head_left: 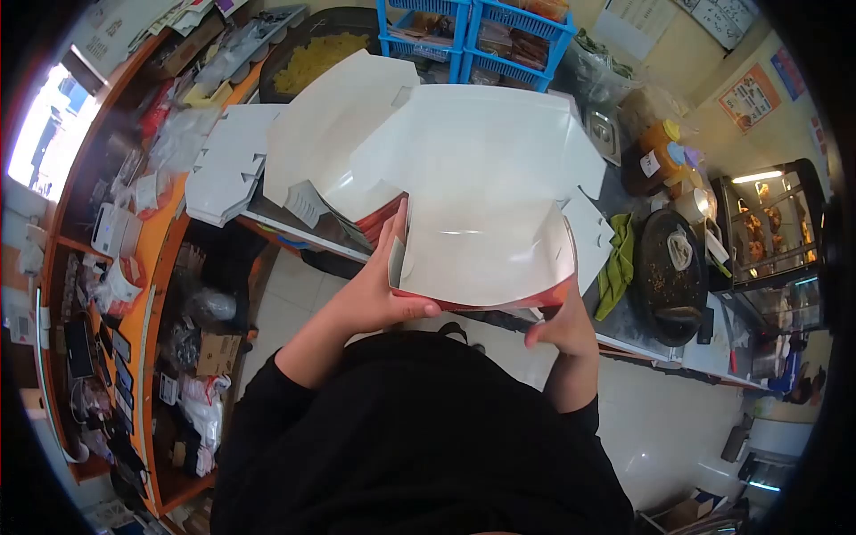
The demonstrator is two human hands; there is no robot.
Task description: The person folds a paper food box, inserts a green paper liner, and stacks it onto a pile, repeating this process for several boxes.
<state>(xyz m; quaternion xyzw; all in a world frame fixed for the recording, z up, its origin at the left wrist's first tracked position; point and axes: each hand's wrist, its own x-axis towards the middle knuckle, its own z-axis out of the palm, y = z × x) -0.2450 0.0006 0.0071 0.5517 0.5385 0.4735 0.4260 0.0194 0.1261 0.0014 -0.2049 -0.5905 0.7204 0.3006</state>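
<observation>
A white cardboard food box (486,205), red on the outside, is held open in front of my chest, its lid tilted away from me. My left hand (374,290) grips the box's near left corner, thumb along the bottom edge. My right hand (562,325) holds the near right corner from below. Just behind the box, a stack of flat unfolded boxes (330,147) lies on the steel counter (637,334).
More flat white box blanks (227,165) lie to the left. Blue baskets (473,31) stand at the back. To the right are a green cloth (618,263), a dark round pan (670,276), sauce jars (655,156) and a heated display case (774,236). Shelves of goods (107,294) line the left.
</observation>
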